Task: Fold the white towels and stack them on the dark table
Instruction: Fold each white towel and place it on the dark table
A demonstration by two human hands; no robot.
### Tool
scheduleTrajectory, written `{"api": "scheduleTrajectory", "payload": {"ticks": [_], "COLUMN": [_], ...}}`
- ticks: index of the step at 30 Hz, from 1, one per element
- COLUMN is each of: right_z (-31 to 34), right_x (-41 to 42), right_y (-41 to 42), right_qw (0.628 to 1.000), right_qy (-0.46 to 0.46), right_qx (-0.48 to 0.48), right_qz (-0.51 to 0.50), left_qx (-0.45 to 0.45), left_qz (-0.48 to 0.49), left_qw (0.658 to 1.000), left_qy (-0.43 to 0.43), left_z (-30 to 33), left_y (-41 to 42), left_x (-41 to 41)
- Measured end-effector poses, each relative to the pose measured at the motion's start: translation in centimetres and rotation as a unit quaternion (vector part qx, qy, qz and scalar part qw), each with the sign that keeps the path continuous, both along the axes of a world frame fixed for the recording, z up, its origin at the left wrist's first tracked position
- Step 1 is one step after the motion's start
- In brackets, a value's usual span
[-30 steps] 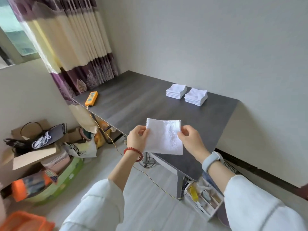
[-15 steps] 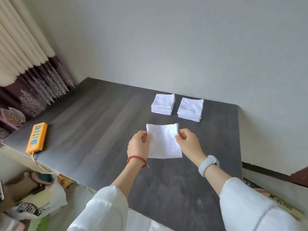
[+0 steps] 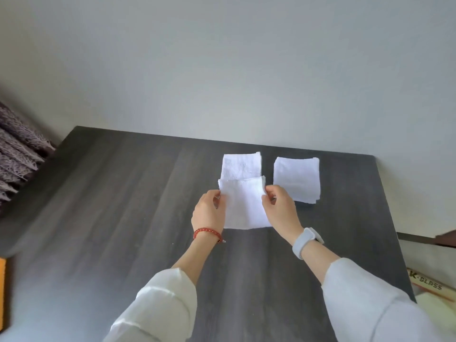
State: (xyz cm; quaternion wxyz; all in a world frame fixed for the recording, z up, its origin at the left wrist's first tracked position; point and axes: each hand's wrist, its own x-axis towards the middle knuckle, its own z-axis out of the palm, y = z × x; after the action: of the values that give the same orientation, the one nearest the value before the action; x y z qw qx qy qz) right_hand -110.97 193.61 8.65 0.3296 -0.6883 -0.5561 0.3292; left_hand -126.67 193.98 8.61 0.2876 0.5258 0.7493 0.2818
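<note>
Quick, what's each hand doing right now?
Left hand: pinching the folded white towel by its left edge.
Right hand: pinching its right edge.

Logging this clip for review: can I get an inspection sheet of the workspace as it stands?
Surface: dark table, wood grain.
Job's things: held towel, overlapping the near edge of the left stack; right stack apart.
Clutter: orange object at the left frame edge.
Hands: left hand and right hand pinch the held towel's side edges.
Cables: nothing seen.
Surroundings: plain wall, curtain left, printed box right.
</note>
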Motion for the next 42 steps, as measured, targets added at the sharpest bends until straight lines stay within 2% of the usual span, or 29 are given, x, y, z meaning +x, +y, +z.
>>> {"api": "scheduleTrajectory", "payload": {"ticks": [7,12,27,29,31,33,35,37,39,42], "right_z": [-1.2,-3.0,-7.3,-6.9,-6.7,-7.0,-7.7,-8.5,-8.8,-9.2], "right_x": [-1.1,-1.3,-0.6,-0.9,-1.1,-1.0,-0.8,-0.7,-0.7,-0.5], "right_y": [9.2,13.7,14.5,14.3,14.0,13.7,13.7,13.9,14.1,14.3], "right_qw": [0.998,0.996,0.977,0.971,0.958,0.933,0.905,0.883,0.873,0.874], "right_qy": [0.0,-0.047,-0.187,-0.203,-0.262,-0.329,-0.402,-0.453,-0.472,-0.468], "right_qx": [-0.005,-0.014,-0.052,-0.035,0.061,0.14,0.126,0.062,0.0,-0.039], "right_qz": [-0.065,-0.077,-0.091,-0.119,-0.102,-0.026,0.068,0.11,0.121,0.129], "left_qx": [-0.016,-0.033,-0.059,-0.027,0.074,0.196,0.228,0.133,0.021,-0.027], "left_qz": [-0.014,-0.011,-0.041,-0.04,-0.051,-0.114,-0.198,-0.266,-0.298,-0.322], "left_qw": [0.998,0.996,0.997,0.999,0.995,0.97,0.937,0.927,0.922,0.902], "left_qy": [-0.067,-0.085,-0.008,0.017,0.031,0.093,0.174,0.229,0.247,0.285], "left_z": [-1.2,-3.9,-8.5,-8.7,-9.0,-9.3,-9.8,-9.8,-10.0,-10.6], "left_y": [11.0,15.2,17.2,17.2,16.8,16.4,16.1,15.9,16.0,16.1], "left_x": [-1.1,-1.1,-0.1,0.0,0.1,0.3,0.6,1.0,1.1,0.9]}}
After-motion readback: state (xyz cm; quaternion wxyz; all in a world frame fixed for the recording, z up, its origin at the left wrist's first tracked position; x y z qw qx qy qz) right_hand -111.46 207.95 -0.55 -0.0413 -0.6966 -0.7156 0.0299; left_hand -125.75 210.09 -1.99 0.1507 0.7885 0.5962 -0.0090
